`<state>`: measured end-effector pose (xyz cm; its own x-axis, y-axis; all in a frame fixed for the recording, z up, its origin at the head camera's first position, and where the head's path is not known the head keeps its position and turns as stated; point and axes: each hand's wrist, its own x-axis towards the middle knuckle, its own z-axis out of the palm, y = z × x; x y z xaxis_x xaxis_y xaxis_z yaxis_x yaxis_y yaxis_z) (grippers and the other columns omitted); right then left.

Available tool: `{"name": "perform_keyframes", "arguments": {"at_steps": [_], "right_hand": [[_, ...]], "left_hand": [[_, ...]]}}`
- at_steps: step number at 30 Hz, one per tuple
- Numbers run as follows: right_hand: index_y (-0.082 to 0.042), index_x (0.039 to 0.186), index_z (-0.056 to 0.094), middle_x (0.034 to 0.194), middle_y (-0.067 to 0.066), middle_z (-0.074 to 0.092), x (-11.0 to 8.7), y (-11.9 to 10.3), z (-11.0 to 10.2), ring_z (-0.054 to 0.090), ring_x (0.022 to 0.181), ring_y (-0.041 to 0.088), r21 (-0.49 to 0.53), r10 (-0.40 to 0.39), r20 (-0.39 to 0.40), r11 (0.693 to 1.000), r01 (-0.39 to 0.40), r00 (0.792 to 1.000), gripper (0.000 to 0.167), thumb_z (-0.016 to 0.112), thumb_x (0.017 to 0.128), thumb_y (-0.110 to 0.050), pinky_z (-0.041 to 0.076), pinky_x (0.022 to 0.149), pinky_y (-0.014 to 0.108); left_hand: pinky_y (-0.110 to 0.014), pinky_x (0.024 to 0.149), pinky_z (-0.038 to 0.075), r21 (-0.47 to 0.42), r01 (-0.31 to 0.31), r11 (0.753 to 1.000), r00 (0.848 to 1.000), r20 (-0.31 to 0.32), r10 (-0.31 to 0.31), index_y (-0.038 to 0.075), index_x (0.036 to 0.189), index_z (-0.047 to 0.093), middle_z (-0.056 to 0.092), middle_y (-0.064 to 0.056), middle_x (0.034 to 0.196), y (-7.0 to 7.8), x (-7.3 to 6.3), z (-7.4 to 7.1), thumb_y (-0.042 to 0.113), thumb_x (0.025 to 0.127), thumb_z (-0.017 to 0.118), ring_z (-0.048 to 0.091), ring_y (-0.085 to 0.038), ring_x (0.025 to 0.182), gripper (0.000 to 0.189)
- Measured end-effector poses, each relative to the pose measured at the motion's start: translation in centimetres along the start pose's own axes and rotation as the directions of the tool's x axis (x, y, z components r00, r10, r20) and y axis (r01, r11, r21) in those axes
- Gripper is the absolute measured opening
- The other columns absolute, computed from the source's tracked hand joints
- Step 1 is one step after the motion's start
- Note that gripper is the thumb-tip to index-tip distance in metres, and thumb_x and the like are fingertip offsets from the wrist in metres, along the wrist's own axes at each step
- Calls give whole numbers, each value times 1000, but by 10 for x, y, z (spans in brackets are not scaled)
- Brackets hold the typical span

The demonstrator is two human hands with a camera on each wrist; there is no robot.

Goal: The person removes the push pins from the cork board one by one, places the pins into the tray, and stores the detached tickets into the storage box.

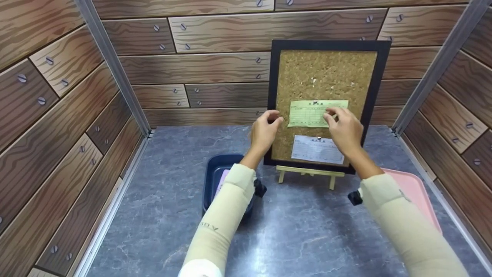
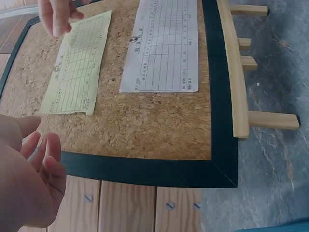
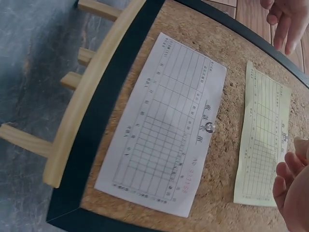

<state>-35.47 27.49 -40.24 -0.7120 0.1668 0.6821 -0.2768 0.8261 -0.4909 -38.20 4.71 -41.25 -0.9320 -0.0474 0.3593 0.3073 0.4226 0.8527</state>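
Observation:
A black-framed corkboard (image 1: 326,65) leans upright on a small wooden easel (image 1: 307,170). Pinned to it are a yellow-green receipt slip (image 1: 305,114) and, below that, a white receipt slip (image 1: 317,151). Each slip has a clear push pin at the middle of its top edge; the white slip's pin (image 3: 210,127) shows best in the right wrist view. My left hand (image 1: 264,132) hovers at the board's left edge, fingers loosely bent and holding nothing. Over the right part of the green slip is my right hand (image 1: 344,129), fingers bent with nothing visible in them; contact with the paper is unclear.
A dark blue tray (image 1: 209,181) with a purple item (image 1: 222,181) inside stands left of the easel, partly behind my left forearm. At the right lies a pink tray (image 1: 417,188), partly covered by my right sleeve. Wood-patterned walls (image 1: 215,69) enclose the grey marbled tabletop (image 1: 161,188).

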Motion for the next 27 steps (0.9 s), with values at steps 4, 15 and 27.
{"name": "perform_keyframes", "arguments": {"at_steps": [4,15,27], "right_hand": [[-9,109,74,99,8,73,8,-4,6,67,85,27,-4,-5,9,1000,5,1000,20,72,93,-22,45,70,44],[-11,111,73,103,9,71,28,-12,23,67,94,32,-33,34,36,999,-33,999,23,70,94,-26,47,77,51],[-11,104,73,105,9,72,34,-15,29,68,97,34,-51,75,-6,996,-75,997,18,70,94,-25,48,77,55]], "left_hand": [[-30,83,49,-6,-2,1000,1000,12,3,17,116,73,75,7,105,5,8,5,28,93,71,67,-9,92,26],[-34,84,49,124,48,991,999,13,-50,28,117,72,73,15,102,16,21,15,35,94,68,67,-4,96,24],[-33,83,49,146,47,988,999,2,-48,30,114,73,73,19,96,24,29,24,35,95,67,66,-3,90,20]]}}
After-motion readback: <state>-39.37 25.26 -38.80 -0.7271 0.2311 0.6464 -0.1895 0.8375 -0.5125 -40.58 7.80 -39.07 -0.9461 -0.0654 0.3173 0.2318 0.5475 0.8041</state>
